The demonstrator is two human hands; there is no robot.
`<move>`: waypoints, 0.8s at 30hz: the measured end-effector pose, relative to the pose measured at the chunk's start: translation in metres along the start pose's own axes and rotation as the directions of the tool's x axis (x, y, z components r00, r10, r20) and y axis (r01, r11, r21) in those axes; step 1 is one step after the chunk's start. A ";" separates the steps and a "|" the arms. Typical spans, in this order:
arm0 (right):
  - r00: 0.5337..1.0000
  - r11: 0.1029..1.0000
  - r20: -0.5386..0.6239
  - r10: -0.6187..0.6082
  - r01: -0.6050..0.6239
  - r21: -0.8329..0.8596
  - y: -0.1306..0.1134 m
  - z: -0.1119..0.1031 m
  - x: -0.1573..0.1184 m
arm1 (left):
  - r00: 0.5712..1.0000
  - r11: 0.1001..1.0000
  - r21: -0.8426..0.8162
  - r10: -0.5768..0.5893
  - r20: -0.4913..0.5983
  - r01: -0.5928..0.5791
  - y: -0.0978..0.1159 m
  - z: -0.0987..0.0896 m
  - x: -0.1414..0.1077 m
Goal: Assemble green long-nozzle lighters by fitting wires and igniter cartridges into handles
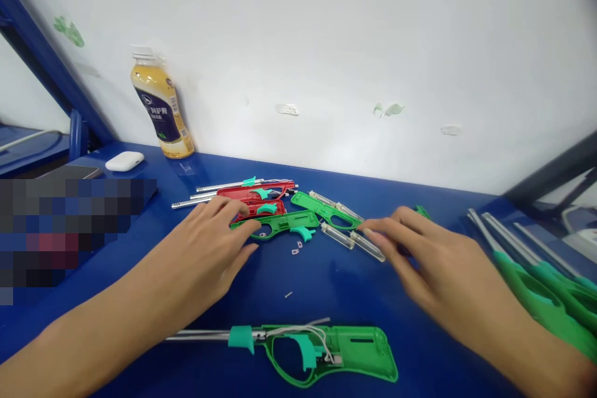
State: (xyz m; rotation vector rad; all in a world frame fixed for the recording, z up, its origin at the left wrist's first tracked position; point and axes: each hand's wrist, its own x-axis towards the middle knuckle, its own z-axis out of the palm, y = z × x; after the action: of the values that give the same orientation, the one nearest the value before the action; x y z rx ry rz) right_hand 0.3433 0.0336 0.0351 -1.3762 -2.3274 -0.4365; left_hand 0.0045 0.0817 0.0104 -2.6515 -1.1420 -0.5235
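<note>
Straight to six o'clock on the worktop [261, 283]: looking at a green half-shell [366, 353], lying open, already fitted with metal tubes [205, 335], a teal trigger [305, 349] and pale wires [319, 333]. Looks well along, yet showing no clear tank inside and not capped by a matching half. Up to eleven: spotting red shells [236, 194], partly fitted, uncapped too. Across to one and two: finding a bare green shell [310, 202] beside loose clear tanks [338, 235], probably awaiting fitting. Near the dial's centre, seeing a loose screw [288, 294], undriven. Out at three: making out green-handled pieces [541, 286], apparently closed up, so probably finished. Hovering at ten with the left hand [212, 236], grip loosely parted, seemingly empty. Reaching to two with the right hand [424, 249], fingertips by a tank; impossible to tell whether pinching or merely touching.
</note>
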 end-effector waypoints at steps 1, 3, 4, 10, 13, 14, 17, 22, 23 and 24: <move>1.000 1.000 -0.006 0.028 -0.028 -0.014 0.002 0.002 -0.001 | 1.000 1.000 0.002 0.012 0.016 -0.012 0.002 0.000 0.006; 0.998 0.997 -0.003 0.070 -0.070 -0.040 0.006 0.006 -0.001 | 0.998 1.000 0.000 0.031 0.046 -0.031 0.004 0.000 0.019; 0.997 0.995 0.010 0.083 -0.082 -0.054 0.007 0.007 -0.001 | 0.998 0.999 -0.002 0.036 0.057 -0.036 0.003 0.000 0.025; 0.984 0.981 0.103 0.144 -0.129 -0.142 0.015 0.013 0.003 | 0.999 0.999 -0.023 -0.045 -0.019 0.044 -0.006 -0.001 0.045; 0.978 0.974 0.108 0.178 -0.159 -0.163 0.021 0.019 0.004 | 0.994 0.995 -0.053 -0.089 -0.067 0.085 -0.009 0.001 0.042; 0.977 0.973 0.108 0.184 -0.165 -0.162 0.023 0.020 0.003 | 0.993 0.994 -0.063 -0.093 -0.077 0.088 -0.009 0.003 0.041; 0.977 0.976 0.117 0.178 -0.160 -0.147 0.027 0.025 0.001 | 0.992 0.993 -0.089 -0.085 -0.089 0.077 -0.008 0.006 0.037; 0.980 0.981 0.126 0.155 -0.138 -0.133 0.025 0.029 -0.003 | 0.997 0.991 -0.132 -0.040 -0.059 0.031 -0.005 0.012 0.032; 0.980 0.981 0.125 0.156 -0.139 -0.132 0.024 0.030 -0.004 | 0.998 0.990 -0.140 -0.037 -0.055 0.029 -0.005 0.013 0.031; 0.980 0.981 0.123 0.158 -0.142 -0.129 0.023 0.030 -0.004 | 0.998 0.989 -0.147 -0.035 -0.051 0.027 -0.005 0.014 0.030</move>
State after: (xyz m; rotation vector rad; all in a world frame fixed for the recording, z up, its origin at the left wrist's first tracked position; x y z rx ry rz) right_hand 0.3604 0.0549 0.0085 -1.6721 -2.3118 -0.4575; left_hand 0.0234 0.1095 0.0096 -2.7272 -1.1731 -0.7049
